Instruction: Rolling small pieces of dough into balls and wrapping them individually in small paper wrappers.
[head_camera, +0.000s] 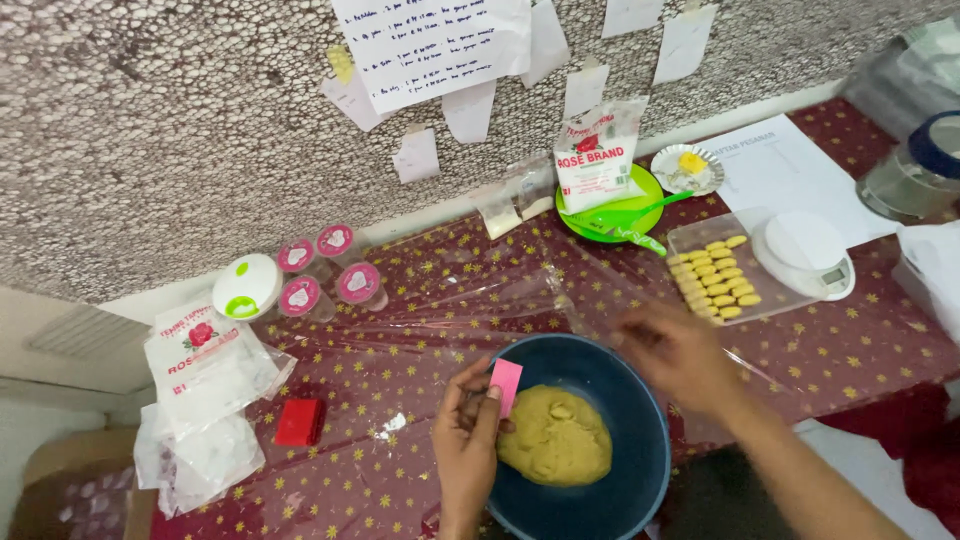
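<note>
Below, a pink scraper (506, 385) is pinched between the fingers of the left hand (470, 425) at the rim of a dark blue bowl (640, 455).

The scraper is held upright just beside the lump of yellow dough (556, 438) lying in the bowl. The right hand (678, 352) is blurred over the bowl's far rim; whether it is clenched cannot be told. A clear plastic sheet (480, 300) is spread on the starred red tablecloth (860, 340) behind the bowl. Further right, a clear tray (690, 245) filled with shaped yellow pieces (712, 280) is set beside a white scale (808, 250). A small red box (300, 421) lies to the left, near flour bags (205, 365).
</note>
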